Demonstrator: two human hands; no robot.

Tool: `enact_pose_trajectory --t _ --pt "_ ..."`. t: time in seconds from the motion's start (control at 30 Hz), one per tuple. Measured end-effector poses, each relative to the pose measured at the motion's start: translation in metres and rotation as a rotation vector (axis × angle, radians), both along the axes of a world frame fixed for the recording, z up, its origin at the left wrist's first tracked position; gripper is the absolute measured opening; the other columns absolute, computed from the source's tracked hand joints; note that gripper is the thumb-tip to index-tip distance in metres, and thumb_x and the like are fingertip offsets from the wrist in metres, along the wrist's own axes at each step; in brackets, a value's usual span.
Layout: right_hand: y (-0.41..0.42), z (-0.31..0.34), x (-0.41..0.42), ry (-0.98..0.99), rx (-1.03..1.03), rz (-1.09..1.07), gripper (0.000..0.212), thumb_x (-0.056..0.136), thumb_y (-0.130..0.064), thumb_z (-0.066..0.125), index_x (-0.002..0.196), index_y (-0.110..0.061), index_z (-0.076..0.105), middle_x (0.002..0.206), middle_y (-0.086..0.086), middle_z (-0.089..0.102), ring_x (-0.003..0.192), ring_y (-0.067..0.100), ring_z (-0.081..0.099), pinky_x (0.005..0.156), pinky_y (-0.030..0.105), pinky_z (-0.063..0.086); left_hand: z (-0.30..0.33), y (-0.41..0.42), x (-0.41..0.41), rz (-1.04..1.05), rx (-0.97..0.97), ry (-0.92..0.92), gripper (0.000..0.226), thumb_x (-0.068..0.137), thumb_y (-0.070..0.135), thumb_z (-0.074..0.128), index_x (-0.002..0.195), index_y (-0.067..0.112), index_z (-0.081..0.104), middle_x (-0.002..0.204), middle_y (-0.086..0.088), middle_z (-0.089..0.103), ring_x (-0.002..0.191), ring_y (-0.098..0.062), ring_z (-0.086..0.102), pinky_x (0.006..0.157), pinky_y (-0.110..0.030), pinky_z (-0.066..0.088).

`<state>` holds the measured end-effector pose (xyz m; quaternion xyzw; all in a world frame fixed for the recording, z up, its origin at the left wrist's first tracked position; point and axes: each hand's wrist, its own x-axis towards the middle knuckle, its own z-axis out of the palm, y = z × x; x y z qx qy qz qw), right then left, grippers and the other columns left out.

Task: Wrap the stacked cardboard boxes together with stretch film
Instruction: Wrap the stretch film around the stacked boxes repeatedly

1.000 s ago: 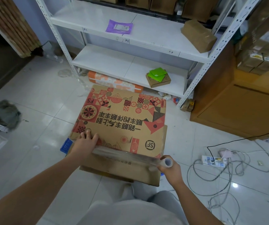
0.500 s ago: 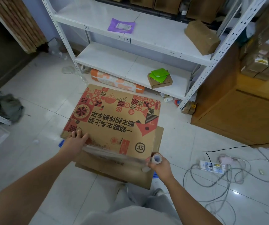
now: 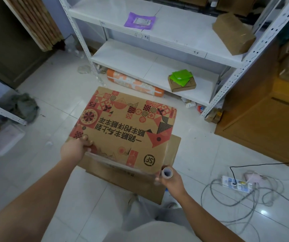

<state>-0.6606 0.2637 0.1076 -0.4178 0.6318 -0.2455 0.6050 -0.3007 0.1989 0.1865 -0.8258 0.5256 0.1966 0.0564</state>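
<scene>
While the left hand presses the loose end of the stretch film against the near left corner of the printed top box, its fingers curled over the edge, the right hand grips the film roll upright just off the near right corner. That split looks deliberate: one hand anchors the film so it cannot slip, and the other keeps the band taut along the near side of the stack, ready to carry the roll round the corner. Two cardboard boxes are stacked on the tiled floor, the printed one lying on a plain, wider one whose edge sticks out toward the person. One roll is in play. Behind, the white shelf rack holds two smaller cartons and a purple mailer; one power strip lies to the right among tangled cable.
</scene>
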Motion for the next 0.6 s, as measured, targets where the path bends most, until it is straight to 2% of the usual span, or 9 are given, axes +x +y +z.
enact_pose_trajectory --t 0.1,0.23,0.33,0.4,0.5,0.6 --pt "0.000 -0.001 0.000 -0.017 -0.005 -0.015 0.025 0.069 -0.006 0.080 0.086 -0.016 0.064 0.082 -0.009 0.071 0.088 0.017 0.067 0.083 0.040 0.056 0.001 -0.001 -0.008 0.064 -0.064 -0.004 0.021 0.094 0.021 0.055 0.103 0.028 0.074 0.092 0.006 0.072 0.096 -0.019 0.061 0.081 -0.027 0.045" --pt "0.000 0.002 0.000 -0.045 -0.004 -0.007 0.022 0.072 -0.003 0.078 0.083 -0.015 0.063 0.081 -0.012 0.070 0.087 0.016 0.066 0.082 0.037 0.055 -0.004 0.005 -0.011 0.136 -0.145 0.008 0.026 0.092 0.012 0.054 0.100 0.025 0.075 0.091 0.001 0.073 0.092 -0.022 0.063 0.081 -0.029 0.044" --pt "0.002 0.006 0.000 -0.078 -0.011 0.005 0.021 0.068 -0.016 0.078 0.080 -0.021 0.062 0.080 -0.016 0.068 0.088 0.016 0.065 0.081 0.034 0.052 -0.007 0.005 -0.007 0.195 -0.232 -0.034 0.021 0.085 0.004 0.059 0.087 0.016 0.077 0.091 -0.007 0.073 0.085 -0.029 0.061 0.091 -0.034 0.036" --pt "0.003 0.007 -0.003 -0.111 -0.005 0.008 0.019 0.069 -0.018 0.076 0.082 -0.019 0.062 0.084 -0.007 0.069 0.091 0.021 0.066 0.080 0.034 0.054 -0.010 0.003 -0.002 0.125 -0.274 -0.065 0.019 0.080 0.001 0.062 0.082 0.013 0.076 0.093 -0.007 0.073 0.085 -0.030 0.061 0.094 -0.035 0.032" --pt "0.002 0.011 -0.004 -0.139 0.010 -0.024 0.017 0.076 -0.010 0.075 0.087 -0.008 0.061 0.085 0.004 0.069 0.084 0.019 0.066 0.069 0.024 0.053 -0.012 0.002 0.002 0.058 -0.333 -0.058 0.020 0.075 0.000 0.066 0.086 0.012 0.077 0.095 -0.008 0.073 0.089 -0.030 0.063 0.093 -0.037 0.035" --pt "-0.001 0.016 -0.005 -0.126 0.011 -0.026 0.034 0.069 -0.015 0.077 0.093 0.003 0.061 0.088 0.007 0.069 0.083 0.017 0.066 0.069 0.023 0.053 -0.007 0.003 0.003 0.097 -0.354 -0.022 0.031 0.072 -0.006 0.060 0.091 0.012 0.077 0.094 -0.013 0.073 0.090 -0.034 0.062 0.093 -0.038 0.038"
